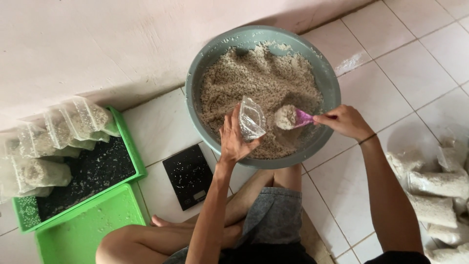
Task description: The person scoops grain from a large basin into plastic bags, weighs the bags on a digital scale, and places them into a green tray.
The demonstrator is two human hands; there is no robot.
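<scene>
Grey plastic forms the wide basin (322,73) on the tiled floor (415,68), and it is filled with a pale, crumbly grain mixture (254,78). The basin stands just in front of the person's crossed legs, so both hands reach it without stretching. The left hand (232,139) is closed around a small clear plastic bag (251,118) and holds it with the mouth turned to the right, over the basin, so spilled grains fall back inside. The right hand (344,121) grips the handle of a purple scoop (295,118), heaped with the mixture, right beside the bag's opening. A black kitchen scale (189,176) lies near the left elbow. Filled bags (63,127) lean at the far end of a green tray (128,146), and more filled bags (435,186) are piled on the floor at the right.
</scene>
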